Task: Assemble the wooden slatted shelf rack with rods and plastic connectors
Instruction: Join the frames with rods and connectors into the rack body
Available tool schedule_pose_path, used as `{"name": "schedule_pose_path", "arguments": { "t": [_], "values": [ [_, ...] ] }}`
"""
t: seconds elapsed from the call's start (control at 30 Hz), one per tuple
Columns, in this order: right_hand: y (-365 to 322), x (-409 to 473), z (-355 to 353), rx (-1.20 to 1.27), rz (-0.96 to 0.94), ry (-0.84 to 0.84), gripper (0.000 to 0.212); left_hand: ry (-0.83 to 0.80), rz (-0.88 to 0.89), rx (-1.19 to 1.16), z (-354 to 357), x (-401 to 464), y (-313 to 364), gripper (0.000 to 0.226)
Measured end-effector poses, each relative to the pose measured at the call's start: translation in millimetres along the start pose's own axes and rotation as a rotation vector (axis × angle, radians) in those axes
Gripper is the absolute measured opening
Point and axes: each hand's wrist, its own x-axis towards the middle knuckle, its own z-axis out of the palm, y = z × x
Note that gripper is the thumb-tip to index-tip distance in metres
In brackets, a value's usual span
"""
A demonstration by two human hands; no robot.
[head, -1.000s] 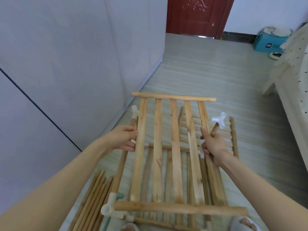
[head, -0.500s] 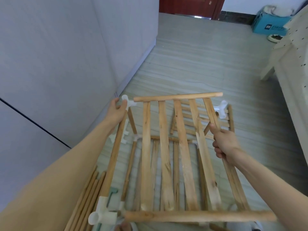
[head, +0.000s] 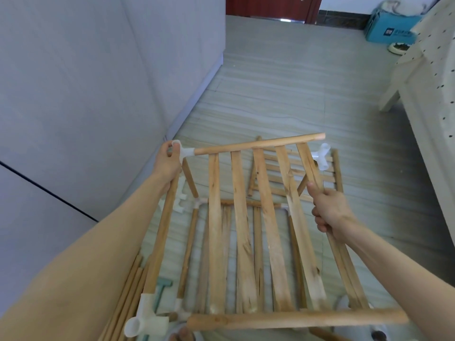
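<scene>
Pinching 1 connector (head: 181, 150) is left hand (head: 167, 166); right hand (head: 330, 212) grips 5-slat panel (head: 246, 230).

From my feed the room is evenly bright with soft daylight; I cannot tell its source. Shadows are faint and diffuse, only a soft darkening on the floor (head: 283, 99) under the slatted panel (head: 258, 230). A small glare streak sits on the metal strip under the door (head: 270, 6). Wide-angle distortion bends the wall (head: 86, 82) and stretches both forearms at the lower corners. The nearest parts along the bottom edge look soft, and the far background is mildly blurred.
</scene>
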Motion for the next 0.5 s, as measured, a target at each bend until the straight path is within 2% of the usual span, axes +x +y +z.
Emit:
{"name": "schedule_pose_path", "arguments": {
  "t": [0.23,0.5],
  "values": [
    [0.4,9.3,3.2,0.013,0.015,-0.053,0.038,0.053,0.096,0.159,-5.0,4.7,-11.0,0.03],
    [9.7,22.8,14.4,0.01,0.042,-0.069,0.037,0.081,0.115,0.147,-5.9,8.7,-17.2,0.032]
  ]
}}
